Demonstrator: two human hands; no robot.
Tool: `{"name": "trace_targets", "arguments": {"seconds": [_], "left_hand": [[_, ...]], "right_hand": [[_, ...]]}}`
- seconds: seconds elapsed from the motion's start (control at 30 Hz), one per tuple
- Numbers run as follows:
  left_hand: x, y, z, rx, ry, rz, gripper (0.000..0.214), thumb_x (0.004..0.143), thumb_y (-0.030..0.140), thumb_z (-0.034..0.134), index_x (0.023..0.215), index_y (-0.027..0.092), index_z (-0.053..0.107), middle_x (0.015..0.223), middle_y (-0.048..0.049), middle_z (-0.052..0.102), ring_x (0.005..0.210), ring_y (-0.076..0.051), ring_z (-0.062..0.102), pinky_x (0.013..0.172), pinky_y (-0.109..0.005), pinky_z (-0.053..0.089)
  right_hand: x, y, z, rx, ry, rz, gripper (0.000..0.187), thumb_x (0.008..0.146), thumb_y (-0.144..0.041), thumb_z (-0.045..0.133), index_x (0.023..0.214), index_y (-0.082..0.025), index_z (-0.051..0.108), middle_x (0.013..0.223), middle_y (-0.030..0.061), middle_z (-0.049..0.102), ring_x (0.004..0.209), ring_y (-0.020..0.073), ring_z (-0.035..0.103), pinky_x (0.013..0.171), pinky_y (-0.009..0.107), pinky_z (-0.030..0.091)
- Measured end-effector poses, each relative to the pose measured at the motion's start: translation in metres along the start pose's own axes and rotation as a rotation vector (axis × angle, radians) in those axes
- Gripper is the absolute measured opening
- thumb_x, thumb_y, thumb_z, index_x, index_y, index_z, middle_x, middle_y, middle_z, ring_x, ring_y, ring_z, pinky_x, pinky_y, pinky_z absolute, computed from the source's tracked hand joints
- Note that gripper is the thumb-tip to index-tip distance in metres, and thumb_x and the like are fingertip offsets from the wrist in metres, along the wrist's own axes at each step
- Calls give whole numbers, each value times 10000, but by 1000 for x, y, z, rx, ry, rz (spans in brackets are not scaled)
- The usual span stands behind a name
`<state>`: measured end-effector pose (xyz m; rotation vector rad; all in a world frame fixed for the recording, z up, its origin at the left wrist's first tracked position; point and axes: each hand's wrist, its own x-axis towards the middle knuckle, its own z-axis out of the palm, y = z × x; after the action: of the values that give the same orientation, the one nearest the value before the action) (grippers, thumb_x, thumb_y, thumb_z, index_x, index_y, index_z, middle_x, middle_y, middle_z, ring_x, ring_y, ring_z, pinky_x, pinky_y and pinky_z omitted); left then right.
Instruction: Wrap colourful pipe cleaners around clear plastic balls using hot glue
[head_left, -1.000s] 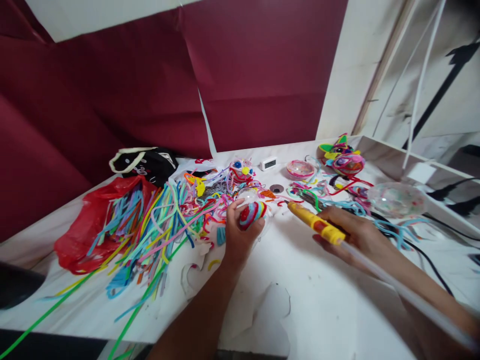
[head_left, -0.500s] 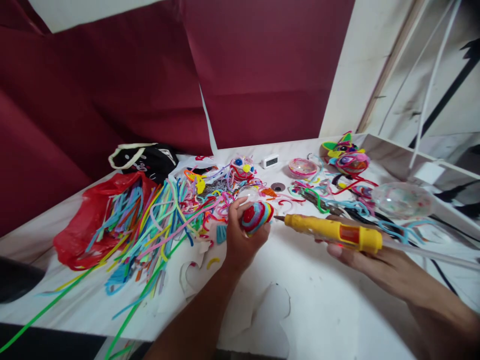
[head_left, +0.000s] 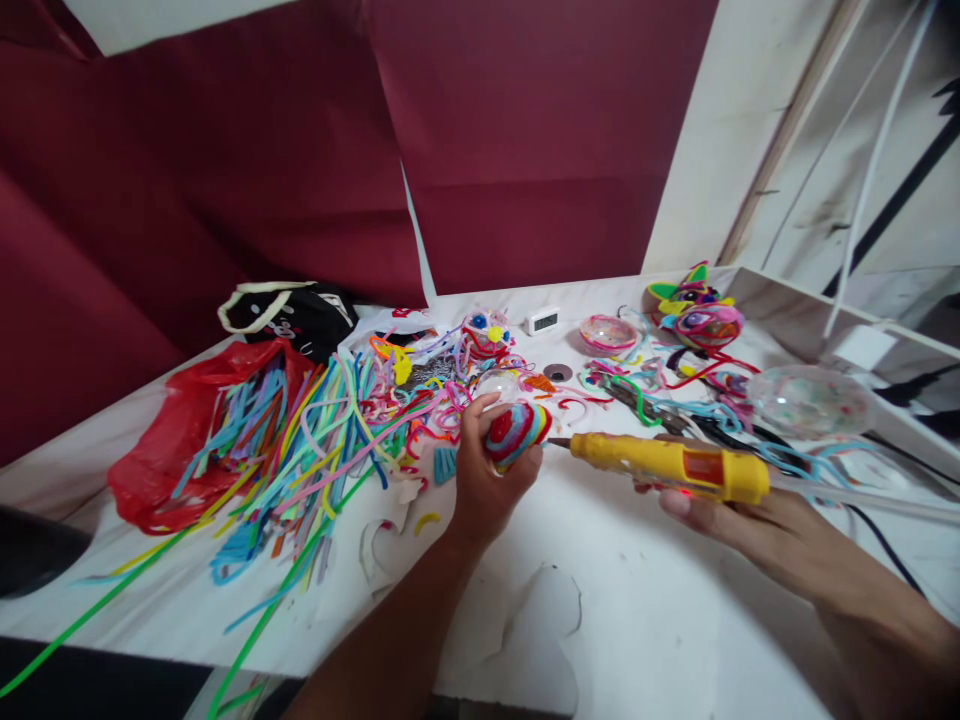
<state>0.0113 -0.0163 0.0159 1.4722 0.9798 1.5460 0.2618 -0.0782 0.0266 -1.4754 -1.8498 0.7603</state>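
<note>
My left hand is closed around a small rounded piece covered in coiled pipe cleaners, striped red, blue and yellow. In my right hand is a yellow hot glue gun, with a clear glue stick coming out of its back. The gun's dark nozzle points left, at or very near the right edge of the striped piece; whether they touch I cannot tell. A clear dome lies just behind my left hand. A small red light glows by my right fingers.
At left, a red plastic bag spills many pipe cleaners. A black bag, a white digital clock and a pink-rimmed bowl stand behind. Right are a clear bowl, a colourful pipe-cleaner figure and cables.
The striped piece has turned slightly in my left hand and sits a little further right. The glue gun has hardly moved; the whole view has shifted slightly.
</note>
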Motion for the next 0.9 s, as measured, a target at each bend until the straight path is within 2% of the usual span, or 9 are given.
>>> {"name": "trace_targets", "arguments": {"seconds": [0.17,0.33,0.5,0.6,0.7,0.9], "left_hand": [[0,-3,1,-7,-3,16,578,700,239,715,1216,249,455,1092,-38,636,889,-146,627,813,-296,505],[0,-6,-1,-22,-26,16,598,707,268,721,1236,247,444,1113,-50,635,910,-158,633,830,-313,505],[-1,-1,-2,-27,-85,-20,600,717,269,713,1237,236,416,1137,-64,623,939,-162,630,863,-326,501],[-3,2,0,-32,-69,-35,580,727,286,701,1231,230,420,1129,-62,626,927,-162,627,864,-325,497],[-4,4,1,-33,-60,-48,566,731,291,690,1230,225,430,1119,-59,630,926,-164,625,863,-315,491],[-4,4,-1,-32,-126,-93,573,739,289,674,1243,230,408,1122,-60,625,943,-173,626,854,-314,495]], "right_hand": [[3,-8,0,73,-18,21,424,809,-610,567,1005,-278,743,1138,78,707,1087,362,606,904,471,521],[8,-22,-3,289,-124,33,401,778,-598,599,962,-267,732,1001,36,734,915,289,659,812,371,553],[9,-22,-6,350,-124,59,383,771,-576,628,945,-247,718,946,37,711,872,246,634,737,302,515],[9,-20,-7,364,-137,49,376,770,-573,632,902,-229,707,882,39,689,810,224,610,683,287,483],[11,-20,-7,397,-140,58,394,755,-575,646,919,-222,708,901,51,686,833,231,603,674,286,471],[11,-21,-9,427,-145,110,424,725,-578,672,930,-211,719,880,61,682,809,229,590,668,292,464]]}}
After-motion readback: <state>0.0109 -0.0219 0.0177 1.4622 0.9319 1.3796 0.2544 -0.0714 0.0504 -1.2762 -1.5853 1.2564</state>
